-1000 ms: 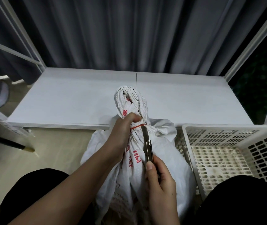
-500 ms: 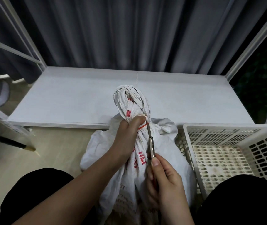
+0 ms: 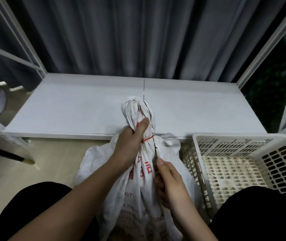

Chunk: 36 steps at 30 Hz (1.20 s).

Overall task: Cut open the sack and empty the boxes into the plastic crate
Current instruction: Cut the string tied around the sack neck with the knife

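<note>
your left hand (image 3: 130, 146) grips tied neck of white woven sack (image 3: 138, 188), on floor before white bench (image 3: 86, 108) | right hand (image 3: 170, 181) pinches thin metal blade (image 3: 155, 146), likely scissors, tip at red tie (image 3: 148, 138) | white perforated plastic crate (image 3: 243, 164) just right

A: Sack (image 3: 138, 188) status?
B: Upright between the knees, neck bunched, red tie (image 3: 147, 138) round it. Left hand (image 3: 130, 145) grips the neck at the tie.
A: Right hand (image 3: 170, 178)?
B: Holds a thin blade (image 3: 156, 148), tip at the tie. Crate (image 3: 243, 164) just right of the sack.
</note>
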Each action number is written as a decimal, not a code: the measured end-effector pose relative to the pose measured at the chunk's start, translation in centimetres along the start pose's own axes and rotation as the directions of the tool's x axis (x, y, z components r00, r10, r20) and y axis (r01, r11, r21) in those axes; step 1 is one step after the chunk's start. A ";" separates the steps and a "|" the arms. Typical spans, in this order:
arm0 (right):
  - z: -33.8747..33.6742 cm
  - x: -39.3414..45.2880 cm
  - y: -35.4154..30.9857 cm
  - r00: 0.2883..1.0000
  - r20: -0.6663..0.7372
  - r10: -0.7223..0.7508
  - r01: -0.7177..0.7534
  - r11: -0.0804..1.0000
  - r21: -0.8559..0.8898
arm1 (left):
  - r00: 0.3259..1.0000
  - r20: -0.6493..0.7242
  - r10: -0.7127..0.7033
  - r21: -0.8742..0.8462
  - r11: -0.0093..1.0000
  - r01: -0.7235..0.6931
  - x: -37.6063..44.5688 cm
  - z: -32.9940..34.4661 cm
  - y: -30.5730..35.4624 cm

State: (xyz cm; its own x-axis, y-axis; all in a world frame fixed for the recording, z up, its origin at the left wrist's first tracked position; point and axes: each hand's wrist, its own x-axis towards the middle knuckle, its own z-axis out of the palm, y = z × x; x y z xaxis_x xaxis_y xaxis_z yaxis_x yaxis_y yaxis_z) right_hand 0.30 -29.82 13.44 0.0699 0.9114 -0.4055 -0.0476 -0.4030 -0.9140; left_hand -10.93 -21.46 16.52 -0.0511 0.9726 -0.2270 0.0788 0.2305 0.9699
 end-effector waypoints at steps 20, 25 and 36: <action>-0.4 1.1 1.7 0.993 -0.005 -0.122 0.122 0.992 -0.024 | 0.998 -0.053 0.034 0.127 0.992 -0.027 0.5 0.6 -2.4; -0.6 0.3 1.9 0.993 0.098 -0.060 0.042 0.982 0.183 | 1.000 0.011 0.017 0.112 0.993 -0.018 0.7 0.7 -3.2; 0.2 0.1 2.3 0.985 0.151 0.082 -0.134 0.916 0.378 | 1.000 0.005 0.029 0.138 0.990 -0.030 1.3 0.8 -3.5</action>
State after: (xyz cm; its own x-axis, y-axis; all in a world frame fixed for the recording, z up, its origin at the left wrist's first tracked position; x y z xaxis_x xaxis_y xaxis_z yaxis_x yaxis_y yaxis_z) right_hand -0.03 -30.64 11.26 -0.0854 0.8774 -0.4720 -0.4294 -0.4599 -0.7772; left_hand -10.50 -21.00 12.75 -0.0437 0.9790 -0.1990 0.2170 0.2037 0.9547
